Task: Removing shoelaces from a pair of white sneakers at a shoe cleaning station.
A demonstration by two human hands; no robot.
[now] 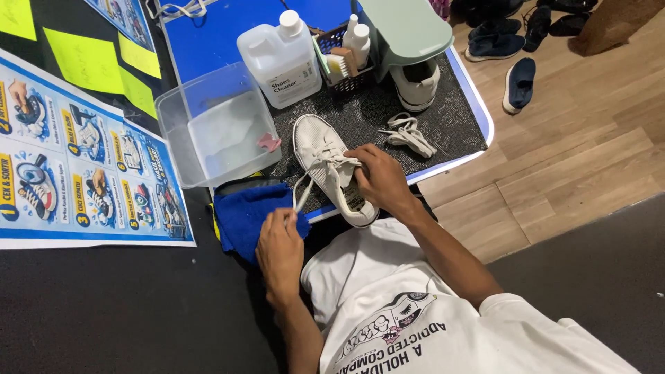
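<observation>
A white sneaker [320, 149] lies on a dark speckled mat [443, 125], toe pointing away from me. My right hand [377, 180] grips the sneaker at its tongue and opening and holds it down. My left hand [279, 248] pinches the end of a white lace [303, 197] that runs from the sneaker's eyelets, pulled out toward me. This hand hovers over a folded blue cloth [242, 215]. A loose white lace [409, 133] lies bundled on the mat beyond the sneaker.
A clear plastic tub [181, 104] with water and a pink scrap stands to the left. Behind are a white cleaner jug [280, 59], a basket with brushes and bottles [346, 55], a second white sneaker [415, 83] under a green stand, posters at left, and dark shoes on the wooden floor.
</observation>
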